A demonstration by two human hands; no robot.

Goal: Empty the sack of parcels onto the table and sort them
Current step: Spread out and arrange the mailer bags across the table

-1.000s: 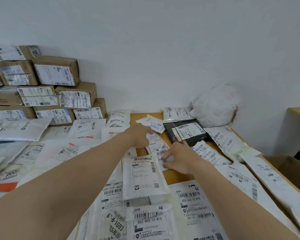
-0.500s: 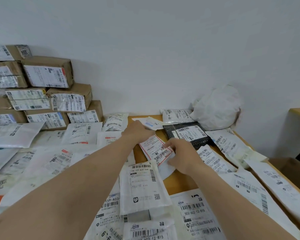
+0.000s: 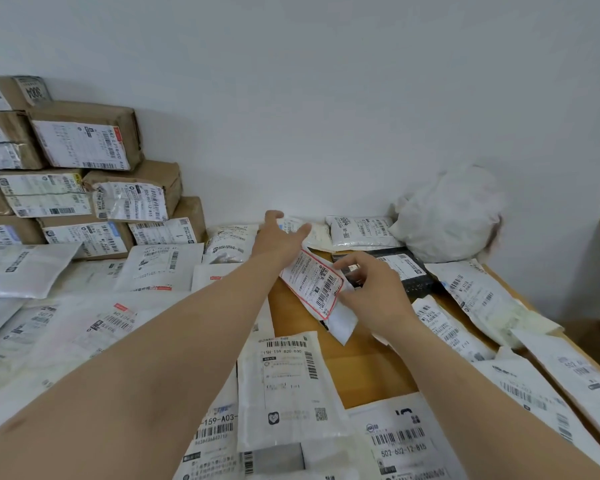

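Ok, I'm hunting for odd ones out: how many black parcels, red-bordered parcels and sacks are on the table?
Black parcel: 1
Red-bordered parcel: 1
Sack: 1
Total: 3

Both bare arms reach out over the bench (image 3: 361, 368). The left forearm runs from the 8 o'clock corner toward 1 o'clock and ends in the left hand (image 3: 278, 239), back up, fingers straight and spread, holding nothing. The right forearm comes in from 5 o'clock toward 11 o'clock. The right hand (image 3: 373, 296) sits nearer than the left, at its 4 o'clock, fingers curled, pinching the edge of a red-bordered parcel (image 3: 312, 282).
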